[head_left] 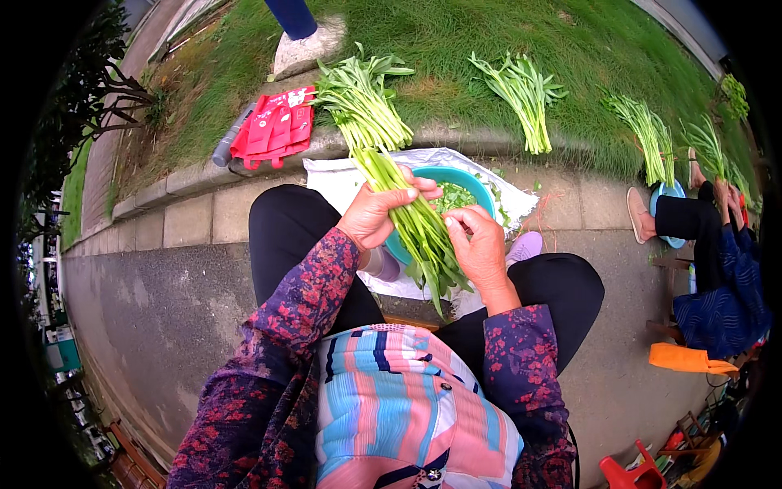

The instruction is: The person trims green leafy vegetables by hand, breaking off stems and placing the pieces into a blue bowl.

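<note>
A long bunch of water spinach point(417, 232) slants across in front of me, its pale stems up and its leaves hanging down toward my lap. My left hand point(376, 210) is wrapped round the stems. Against the right edge of the bunch, my right hand point(481, 253) has its fingers curled and closed; what lies between the fingertips is too small to make out. Behind and below both hands stands a teal basin point(482, 186), partly hidden, with loose green leaf bits point(453, 197) inside.
A white sack point(326, 173) lies under the basin. Bunches of greens point(371, 114) point(525, 102) lie along the kerb and grass. To the left are a red bag point(275, 126) and a grey cylinder point(231, 140). At right, another person point(717, 261) sits handling greens near a blue basin point(669, 196).
</note>
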Demonstrator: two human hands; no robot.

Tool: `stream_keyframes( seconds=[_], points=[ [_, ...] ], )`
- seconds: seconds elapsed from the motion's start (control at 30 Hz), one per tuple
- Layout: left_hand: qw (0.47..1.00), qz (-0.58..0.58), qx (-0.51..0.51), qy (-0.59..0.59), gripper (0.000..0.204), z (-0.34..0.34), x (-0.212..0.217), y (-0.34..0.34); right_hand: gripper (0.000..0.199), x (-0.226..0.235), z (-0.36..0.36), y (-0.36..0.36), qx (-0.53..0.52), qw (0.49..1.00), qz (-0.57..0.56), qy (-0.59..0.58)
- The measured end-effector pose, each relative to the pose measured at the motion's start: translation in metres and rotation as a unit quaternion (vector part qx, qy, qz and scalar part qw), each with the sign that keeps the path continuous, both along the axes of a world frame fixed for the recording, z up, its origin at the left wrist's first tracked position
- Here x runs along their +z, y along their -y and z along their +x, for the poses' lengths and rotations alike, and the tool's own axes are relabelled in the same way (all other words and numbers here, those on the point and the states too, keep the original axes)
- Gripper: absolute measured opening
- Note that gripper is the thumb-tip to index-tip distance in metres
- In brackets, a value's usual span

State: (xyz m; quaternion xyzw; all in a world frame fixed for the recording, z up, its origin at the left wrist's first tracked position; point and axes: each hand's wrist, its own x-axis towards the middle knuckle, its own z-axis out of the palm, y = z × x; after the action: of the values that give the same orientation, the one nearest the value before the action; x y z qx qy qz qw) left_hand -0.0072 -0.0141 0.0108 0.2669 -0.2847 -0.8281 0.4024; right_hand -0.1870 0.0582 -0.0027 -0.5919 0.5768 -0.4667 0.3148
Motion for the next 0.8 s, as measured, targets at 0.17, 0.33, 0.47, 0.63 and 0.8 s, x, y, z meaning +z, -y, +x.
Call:
stream_keyframes(
  seconds=[0.17, 0.33, 0.47, 0.63, 0.8],
  points=[
    [1.000, -0.009, -0.002, -0.009, 0.021, 0.002, 0.001, 0.002, 0.006, 0.003, 0.003, 0.000, 0.005, 1.000, 0.016, 0.002],
    [1.000, -0.007, -0.017, -0.022, 0.020, 0.001, -0.002, 0.002, 0.005, -0.001, 0.003, 0.001, -0.023, 0.999, 0.026, 0.037],
    [1.000, 0.005, -0.018, -0.024, 0.019, -0.002, -0.001, 0.001, 0.006, -0.015, -0.005, 0.003, -0.101, 0.985, 0.090, 0.105],
    [0.995, 0.059, 0.053, -0.060, 0.027, 0.006, -0.004, 0.004, 0.011, -0.013, -0.022, 0.007, -0.149, 0.964, 0.099, 0.195],
    [0.983, 0.112, 0.099, -0.106, 0.041, 0.015, -0.014, 0.008, 0.013, -0.013, -0.032, 0.010, -0.182, 0.956, 0.070, 0.221]
  ],
)
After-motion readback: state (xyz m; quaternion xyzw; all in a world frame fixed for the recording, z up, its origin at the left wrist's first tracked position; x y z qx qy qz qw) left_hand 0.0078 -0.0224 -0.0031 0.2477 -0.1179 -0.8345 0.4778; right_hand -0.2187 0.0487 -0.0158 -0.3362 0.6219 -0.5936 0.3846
